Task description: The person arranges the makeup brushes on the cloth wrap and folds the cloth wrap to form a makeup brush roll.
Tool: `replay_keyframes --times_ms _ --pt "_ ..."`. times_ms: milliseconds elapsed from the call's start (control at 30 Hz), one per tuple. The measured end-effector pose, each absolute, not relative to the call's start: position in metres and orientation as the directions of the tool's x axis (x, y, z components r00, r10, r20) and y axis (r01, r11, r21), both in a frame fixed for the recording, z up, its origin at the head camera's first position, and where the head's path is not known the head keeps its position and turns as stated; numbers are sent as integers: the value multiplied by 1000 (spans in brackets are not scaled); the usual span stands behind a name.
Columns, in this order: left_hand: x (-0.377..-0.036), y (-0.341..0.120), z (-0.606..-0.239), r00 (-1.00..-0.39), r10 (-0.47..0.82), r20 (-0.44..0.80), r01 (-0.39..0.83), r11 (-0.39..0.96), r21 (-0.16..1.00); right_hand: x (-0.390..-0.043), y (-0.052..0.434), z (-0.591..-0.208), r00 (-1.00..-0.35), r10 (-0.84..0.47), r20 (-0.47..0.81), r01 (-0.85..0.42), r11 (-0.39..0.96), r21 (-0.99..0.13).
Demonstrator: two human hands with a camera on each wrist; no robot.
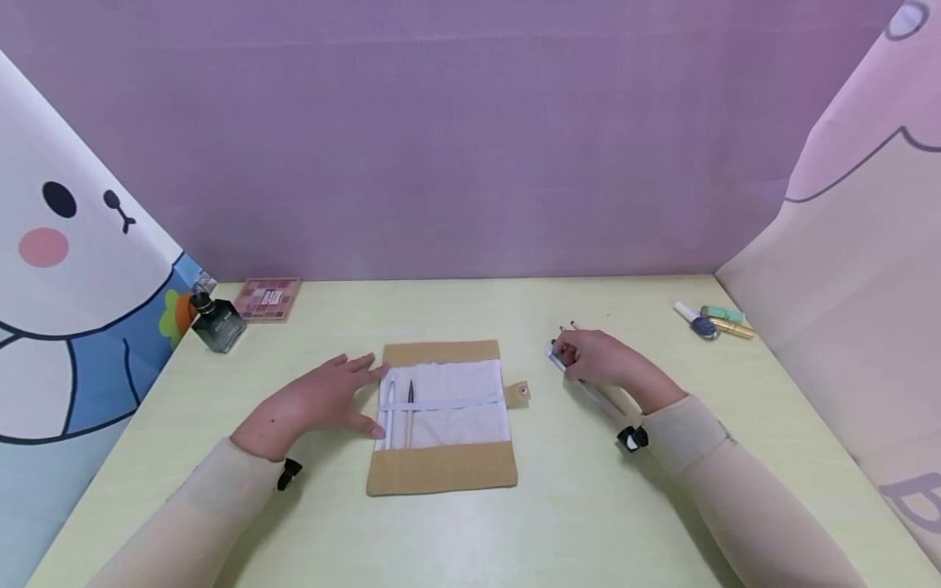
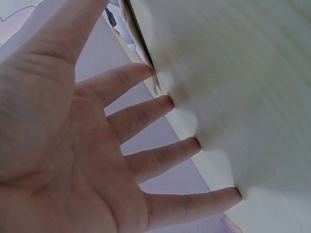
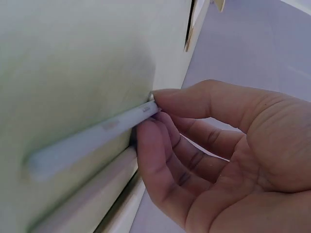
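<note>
A tan fabric roll-up case with a white lining lies unrolled on the table, its buttoned strap pointing right. Under its elastic band sit a white stick and a dark-tipped brush. My left hand is spread at the case's left edge, thumb and index finger touching it; in the left wrist view the other fingertips meet the table. Right of the case, my right hand pinches one end of a slim white pen-like stick between thumb and fingers. Other slim sticks lie beside it, partly hidden.
A dark glass bottle and a flat pink checkered palette stand at the back left. At the back right lie a white and dark blue item, a green tube and a gold tube.
</note>
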State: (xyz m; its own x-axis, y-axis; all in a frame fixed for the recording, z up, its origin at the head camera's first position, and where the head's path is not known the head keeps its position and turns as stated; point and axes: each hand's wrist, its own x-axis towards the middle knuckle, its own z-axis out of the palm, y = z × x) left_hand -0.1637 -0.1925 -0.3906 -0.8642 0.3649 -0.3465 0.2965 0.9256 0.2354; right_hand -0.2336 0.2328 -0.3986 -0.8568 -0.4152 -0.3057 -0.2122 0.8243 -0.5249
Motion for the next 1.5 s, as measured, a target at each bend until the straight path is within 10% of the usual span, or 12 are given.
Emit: replay_keyframes --times_ms 767,1500 --pt "-164 -191 -389 -865 363 -347 292 926 239 -235 225 -402 -867 -405 -291 -232 844 -484" --pt "-165 -194 -393 -865 370 -340 302 924 236 -235 231 -386 -857 -485 -173 -248 684 -686"
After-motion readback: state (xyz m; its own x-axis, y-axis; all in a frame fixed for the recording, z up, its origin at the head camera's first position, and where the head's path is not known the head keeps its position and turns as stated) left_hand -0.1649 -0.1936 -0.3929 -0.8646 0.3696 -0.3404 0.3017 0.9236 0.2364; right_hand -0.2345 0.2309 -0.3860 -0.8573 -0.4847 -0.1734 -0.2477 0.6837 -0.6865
